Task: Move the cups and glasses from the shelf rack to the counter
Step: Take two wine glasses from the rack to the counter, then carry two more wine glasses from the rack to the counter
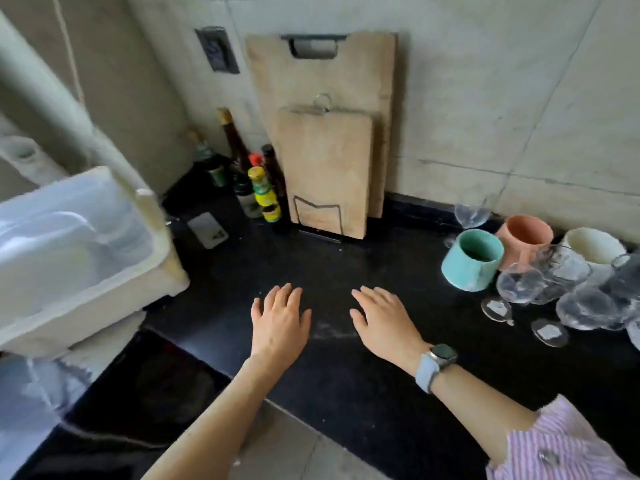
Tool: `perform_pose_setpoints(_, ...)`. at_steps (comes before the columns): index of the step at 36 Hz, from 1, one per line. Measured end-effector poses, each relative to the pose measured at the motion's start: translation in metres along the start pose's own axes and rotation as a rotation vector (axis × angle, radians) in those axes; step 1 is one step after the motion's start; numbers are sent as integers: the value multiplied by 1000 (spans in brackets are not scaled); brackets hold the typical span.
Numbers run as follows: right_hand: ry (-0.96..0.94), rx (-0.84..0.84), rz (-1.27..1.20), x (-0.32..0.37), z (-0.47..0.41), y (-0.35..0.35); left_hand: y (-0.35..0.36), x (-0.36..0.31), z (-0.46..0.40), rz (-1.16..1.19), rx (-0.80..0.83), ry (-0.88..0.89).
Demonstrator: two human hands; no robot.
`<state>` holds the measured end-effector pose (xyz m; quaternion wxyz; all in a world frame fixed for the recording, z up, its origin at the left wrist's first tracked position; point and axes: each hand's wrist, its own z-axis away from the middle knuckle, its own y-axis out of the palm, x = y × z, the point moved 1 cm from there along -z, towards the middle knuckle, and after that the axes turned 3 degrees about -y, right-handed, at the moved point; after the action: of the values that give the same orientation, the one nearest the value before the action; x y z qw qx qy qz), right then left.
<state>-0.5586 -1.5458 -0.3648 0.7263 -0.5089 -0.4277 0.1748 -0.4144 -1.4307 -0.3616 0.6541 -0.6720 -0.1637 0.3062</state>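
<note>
Cups: teal [472,259], salmon [524,237], cream [594,245], frame right on black desk [332,265]
Glasses: clear cluster [568,289], partly blurred
Left hand [280,327]: fingers spread, empty
Right hand [384,322]: fingers spread, empty

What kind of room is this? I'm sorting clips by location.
Most likely a home kitchen: wooden cutting boards lean on the tiled wall, sauce bottles crowd the corner, and mugs and glasses sit on the black counter.

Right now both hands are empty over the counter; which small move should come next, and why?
Probably pause and look toward the rack: both the left hand and right hand lie open and empty above the counter, and cups and glasses already stand at the right.
</note>
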Motion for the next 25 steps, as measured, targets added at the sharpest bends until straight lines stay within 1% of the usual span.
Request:
perform_pose_setpoints(2,-104,14,9,54,-10,4,-30,48,19,-31,-69,-93)
perform_pose_setpoints(4,-234,47,18,125,-12,13,-63,106,54,-47,-135,-207)
perform_pose_setpoints(7,-350,95,13,199,-6,27,-96,164,99,-48,-202,-314)
perform_pose_setpoints(12,-638,159,30,380,50,75,-158,301,253,-105,-336,-563)
perform_pose_setpoints(16,-884,191,52,505,111,122,-195,391,385,-142,-469,-747)
perform_pose_setpoints(20,-1072,216,81,609,176,167,-213,459,505,-141,-512,-951)
perform_pose_setpoints(25,-1272,232,76,719,254,219,-227,510,625,-207,-584,-1160)
